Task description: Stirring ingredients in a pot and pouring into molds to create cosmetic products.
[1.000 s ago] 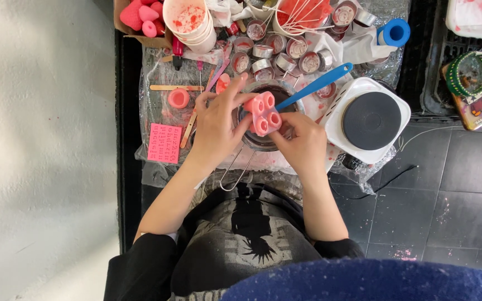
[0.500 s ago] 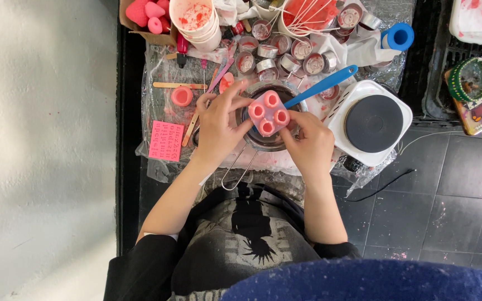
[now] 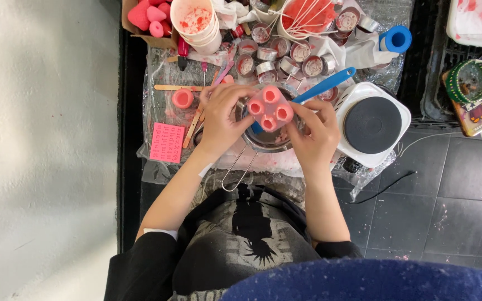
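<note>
Both hands hold a pink silicone mould [image 3: 269, 108] with several round cavities, lifted over a small metal pot [image 3: 263, 140]. My left hand [image 3: 221, 117] grips the mould's left side with fingers curled over its top edge. My right hand [image 3: 314, 132] pinches its right side. A blue-handled spatula [image 3: 323, 85] rests in the pot, its handle pointing up to the right. The pot's wire handle [image 3: 235, 167] points toward me.
A white electric hotplate [image 3: 372, 124] stands right of the pot. Several small metal cups [image 3: 277, 53] sit behind, with stacked paper cups [image 3: 196, 22], a pink flat mould [image 3: 167, 142], a pink round piece [image 3: 183, 98], wooden sticks [image 3: 177, 87] and a blue roll [image 3: 397, 39].
The mould has shifted slightly up and left over the pot, and both hands have closed in more tightly around its sides.
</note>
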